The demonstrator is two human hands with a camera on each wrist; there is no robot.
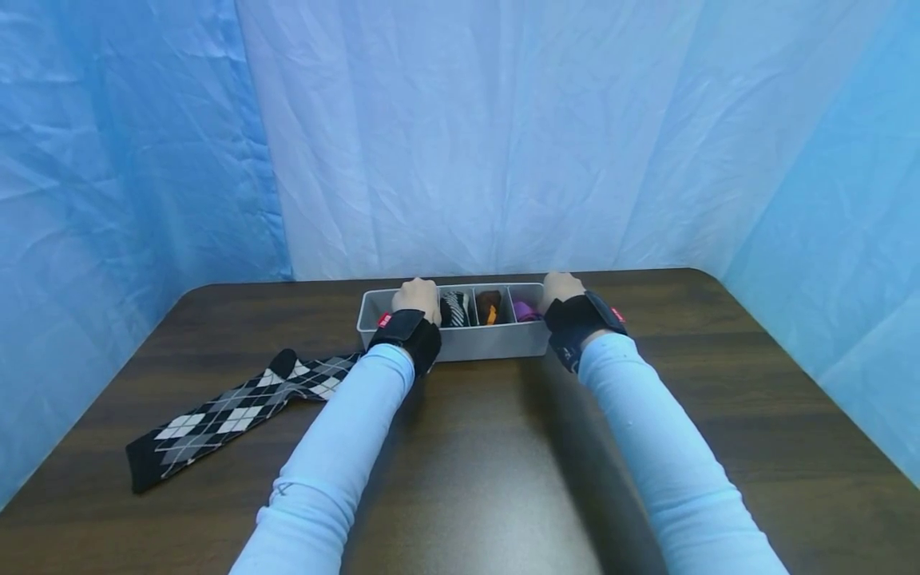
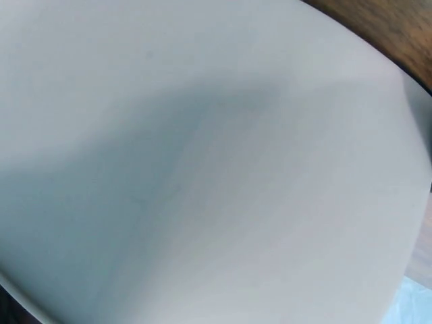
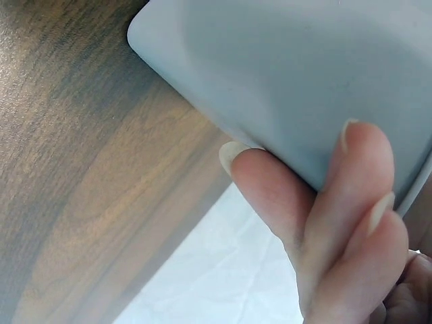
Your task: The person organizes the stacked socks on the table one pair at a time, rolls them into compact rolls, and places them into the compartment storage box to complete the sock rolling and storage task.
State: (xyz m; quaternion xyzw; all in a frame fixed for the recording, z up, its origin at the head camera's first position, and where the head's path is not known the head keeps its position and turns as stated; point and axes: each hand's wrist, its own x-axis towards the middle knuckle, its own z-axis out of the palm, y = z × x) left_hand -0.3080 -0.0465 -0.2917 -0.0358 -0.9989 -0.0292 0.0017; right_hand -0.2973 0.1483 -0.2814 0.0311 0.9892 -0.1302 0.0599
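A long grey divided storage box (image 1: 492, 343) lies near the far edge of the table. My left hand (image 1: 418, 298) grips it left of the middle, knuckles up; its fingertips are hidden, and the left wrist view is filled by the box's grey wall (image 2: 270, 202). At the right end my right hand (image 1: 561, 287) holds the box, its curled fingers (image 3: 361, 162) against the end wall in the right wrist view. Inside are a black-and-white striped rolled item (image 1: 456, 308), a brown one with orange (image 1: 488, 307) and a purple one (image 1: 525, 311), each in its own compartment.
Left of my left forearm, a black, grey and white argyle sock (image 1: 237, 411) lies flat, partly covered by the sleeve. The dark wooden table (image 1: 496, 479) has rounded far corners. Blue-white sheeting (image 1: 489, 144) hangs behind it and along both sides.
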